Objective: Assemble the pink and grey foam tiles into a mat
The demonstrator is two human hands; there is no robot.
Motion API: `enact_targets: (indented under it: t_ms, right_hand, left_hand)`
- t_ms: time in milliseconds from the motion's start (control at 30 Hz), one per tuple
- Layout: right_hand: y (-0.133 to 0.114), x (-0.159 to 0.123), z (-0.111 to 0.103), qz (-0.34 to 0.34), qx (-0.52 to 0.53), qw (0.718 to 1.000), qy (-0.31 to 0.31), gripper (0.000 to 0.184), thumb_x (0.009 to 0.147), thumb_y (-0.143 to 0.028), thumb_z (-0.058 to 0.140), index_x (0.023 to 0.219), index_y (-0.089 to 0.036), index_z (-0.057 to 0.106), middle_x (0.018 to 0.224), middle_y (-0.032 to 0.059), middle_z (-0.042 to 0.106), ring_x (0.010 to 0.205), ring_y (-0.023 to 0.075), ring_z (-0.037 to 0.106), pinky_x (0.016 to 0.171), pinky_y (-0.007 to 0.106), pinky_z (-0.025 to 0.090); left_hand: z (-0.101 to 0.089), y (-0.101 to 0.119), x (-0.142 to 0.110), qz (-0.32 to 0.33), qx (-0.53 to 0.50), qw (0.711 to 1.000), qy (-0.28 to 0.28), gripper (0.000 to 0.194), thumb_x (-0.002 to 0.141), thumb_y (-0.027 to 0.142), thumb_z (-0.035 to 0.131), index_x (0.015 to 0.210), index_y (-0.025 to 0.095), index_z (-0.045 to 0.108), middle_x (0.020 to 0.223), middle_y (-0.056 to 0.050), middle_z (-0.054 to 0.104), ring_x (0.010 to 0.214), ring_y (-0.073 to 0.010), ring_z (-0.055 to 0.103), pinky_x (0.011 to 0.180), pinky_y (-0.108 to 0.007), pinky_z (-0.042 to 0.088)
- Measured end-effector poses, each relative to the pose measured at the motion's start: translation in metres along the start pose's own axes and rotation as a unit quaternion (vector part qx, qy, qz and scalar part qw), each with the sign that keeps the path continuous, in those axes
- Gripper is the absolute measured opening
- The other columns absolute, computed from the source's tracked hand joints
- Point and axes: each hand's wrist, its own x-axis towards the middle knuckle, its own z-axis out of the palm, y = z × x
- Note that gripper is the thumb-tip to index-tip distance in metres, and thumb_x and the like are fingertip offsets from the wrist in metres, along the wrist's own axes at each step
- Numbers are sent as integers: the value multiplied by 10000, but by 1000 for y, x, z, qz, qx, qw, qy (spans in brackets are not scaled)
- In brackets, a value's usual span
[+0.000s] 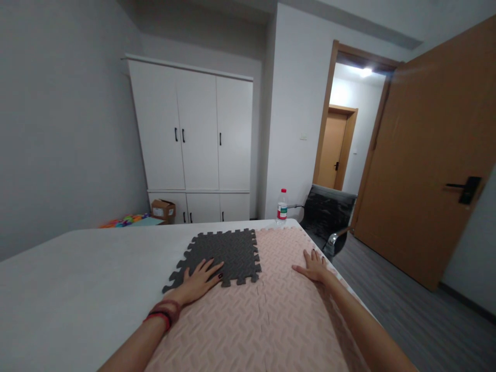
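White table [77, 279] in a bedroom: left hand [199, 281] presses flat on the grey interlocking foam tile [228, 250], right hand [315, 266] flat, fingers spread, on pink foam mats [271, 315]; seating the joint seems underway; firm downward pressure is needed

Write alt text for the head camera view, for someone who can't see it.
Both hands press flat on foam puzzle mats on a white table: left hand on the grey mat, right hand on the pink mat. A water bottle stands at the far edge.

Left of the grey mat [222, 254] the white surface [85, 279] lies bare and open. Beyond the mat's far right corner only a water bottle [282, 206] stands at the edge.
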Motion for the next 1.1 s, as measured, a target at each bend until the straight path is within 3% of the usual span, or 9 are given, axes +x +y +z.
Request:
enact_targets:
  t_ms: [200,400,767,933,1100]
  right_hand:
    - [-1,-2,-1,-1,-2,1000,5,1138,617,-895,245,1464,-153,74,1513,201,8,1377,340,-43,1066,521,2]
    - [-3,-5,-1,0,-1,1000,8,1147,615,-893,260,1463,-141,84,1510,208,26,1375,354,-34,1062,534,10]
    - [-4,-6,-5,-11,-11,1000,15,1080,670,-845,288,1459,-130,111,1501,228,66,1378,350,5,1056,547,40]
    - [-13,-16,-10,-33,-17,998,43,984,742,-753,340,1447,-90,164,1487,253,111,1376,357,17,1043,580,14]
    - [-40,-28,-13,-90,-6,992,83,780,821,-523,407,1436,-88,205,1497,213,128,1380,318,50,1062,554,22]
  left_hand:
    - [3,1,0,-3,17,1000,1,592,838,633,273,1392,431,217,1517,-46,206,1388,-344,85,1002,-700,65]
    - [4,3,-1,-16,43,999,6,513,890,478,208,1399,410,210,1515,-38,218,1386,-333,111,1007,-684,74]
    - [10,-1,4,-21,46,998,23,515,875,529,211,1383,447,225,1505,-4,246,1384,-321,136,1010,-676,94]
    - [12,-2,5,-23,49,998,33,544,867,510,241,1399,397,234,1502,-24,254,1381,-321,149,1016,-666,93]
    - [14,-3,7,-28,52,997,42,580,858,503,257,1415,350,216,1503,-29,249,1381,-314,153,1020,-660,105]
